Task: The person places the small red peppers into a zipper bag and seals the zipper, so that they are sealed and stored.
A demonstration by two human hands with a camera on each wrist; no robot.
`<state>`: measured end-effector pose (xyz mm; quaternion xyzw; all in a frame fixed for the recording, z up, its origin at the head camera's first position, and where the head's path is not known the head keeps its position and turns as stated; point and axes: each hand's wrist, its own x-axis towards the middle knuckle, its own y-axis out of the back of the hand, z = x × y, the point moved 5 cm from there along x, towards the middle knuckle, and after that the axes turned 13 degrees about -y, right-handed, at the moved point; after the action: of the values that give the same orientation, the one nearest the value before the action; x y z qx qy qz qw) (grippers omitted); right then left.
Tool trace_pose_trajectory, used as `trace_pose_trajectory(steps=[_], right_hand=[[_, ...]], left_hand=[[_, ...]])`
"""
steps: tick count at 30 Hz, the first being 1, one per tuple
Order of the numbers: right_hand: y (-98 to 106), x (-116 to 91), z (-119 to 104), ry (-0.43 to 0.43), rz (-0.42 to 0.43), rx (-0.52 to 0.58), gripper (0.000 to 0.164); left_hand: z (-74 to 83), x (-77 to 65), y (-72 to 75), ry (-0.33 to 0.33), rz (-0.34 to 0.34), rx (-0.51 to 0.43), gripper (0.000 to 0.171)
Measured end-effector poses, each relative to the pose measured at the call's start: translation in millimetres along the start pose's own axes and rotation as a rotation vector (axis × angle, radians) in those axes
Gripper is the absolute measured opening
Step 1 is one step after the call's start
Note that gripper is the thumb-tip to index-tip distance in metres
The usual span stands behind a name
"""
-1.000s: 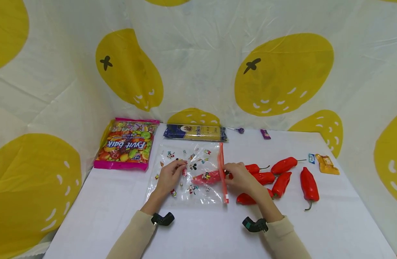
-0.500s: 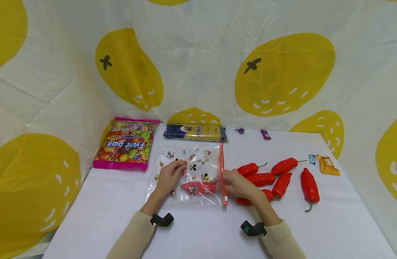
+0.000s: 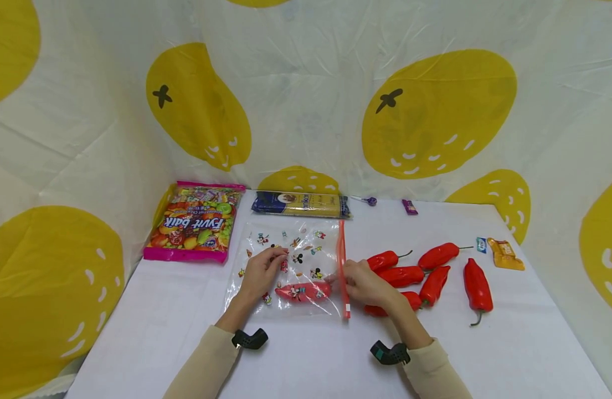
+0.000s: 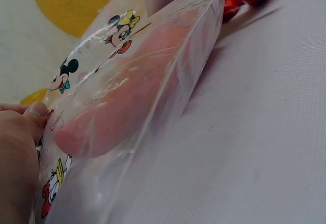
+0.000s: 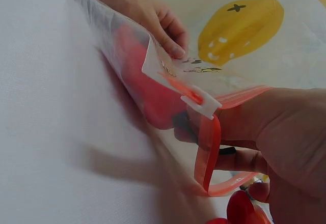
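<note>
A clear zip bag [image 3: 306,238] printed with cartoon figures lies flat, its red-edged mouth facing right. Inside it, near the front edge, is a red pepper [image 3: 303,291]. My left hand [image 3: 260,274] pinches the bag's upper film between thumb and fingers, as the left wrist view shows beside the pepper [image 4: 117,112]. Fingers of my right hand [image 3: 368,284] reach in through the mouth and hold the pepper by its dark stem end [image 5: 182,122]. A white zip end piece [image 5: 201,103] sits at the corner of the mouth. Film partly veils the right fingertips.
Several loose red peppers [image 3: 400,276] lie right of my right hand, and one pepper [image 3: 477,285] farther right. Behind are a candy bag [image 3: 191,221], a long pasta pack [image 3: 310,205], a lollipop [image 3: 371,201] and a purple sweet [image 3: 409,207]. A yellow packet [image 3: 505,254] lies far right.
The right hand has pushed the pepper leftward and nearer to me, from the bag's mouth to deeper inside. The left hand has kept its place on the film.
</note>
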<state>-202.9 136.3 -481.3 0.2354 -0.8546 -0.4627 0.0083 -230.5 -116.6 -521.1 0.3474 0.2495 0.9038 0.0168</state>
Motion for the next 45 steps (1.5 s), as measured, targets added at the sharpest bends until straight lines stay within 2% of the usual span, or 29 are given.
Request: trace_pose_trajectory(steps=[5, 13, 20, 23, 26, 29, 34, 38, 45], right_hand=[[1, 2, 4, -0.061, -0.002, 0.053, 0.024], [14, -2, 12, -0.083, 0.06, 0.027, 0.021], [41, -7, 22, -0.085, 0.142, 0.047, 0.029], [55, -10, 33, -0.11, 0.188, 0.025, 0.032], [68, -13, 48, -0.171, 0.214, 0.0, 0.034], [78, -17, 63, -0.242, 0.21, -0.016, 0.036], [82, -20, 81, -0.338, 0.129, -0.013, 0.043], [78, -20, 89, -0.369, 0.076, 0.001, 0.047], [74, -13, 98, -0.402, 0.071, -0.034, 0.052]], left_hand=[[-1.4, -1.5, 0.0, 0.006, -0.013, 0.008, 0.011], [0.1, -1.9, 0.2, 0.011, -0.021, 0.01, 0.012], [0.2, -1.9, 0.3, 0.003, -0.01, 0.026, 0.011], [-0.7, -2.3, -0.1, 0.013, -0.014, 0.025, 0.011], [-1.3, -3.1, -0.4, 0.025, -0.02, 0.019, 0.012], [-1.7, -3.7, -0.6, 0.026, -0.024, 0.02, 0.012], [-2.3, -3.6, -0.7, 0.024, -0.025, 0.013, 0.012], [-1.4, -3.0, -0.4, 0.014, -0.025, 0.021, 0.012], [-0.2, -0.9, -0.6, 0.001, -0.026, 0.015, 0.013]])
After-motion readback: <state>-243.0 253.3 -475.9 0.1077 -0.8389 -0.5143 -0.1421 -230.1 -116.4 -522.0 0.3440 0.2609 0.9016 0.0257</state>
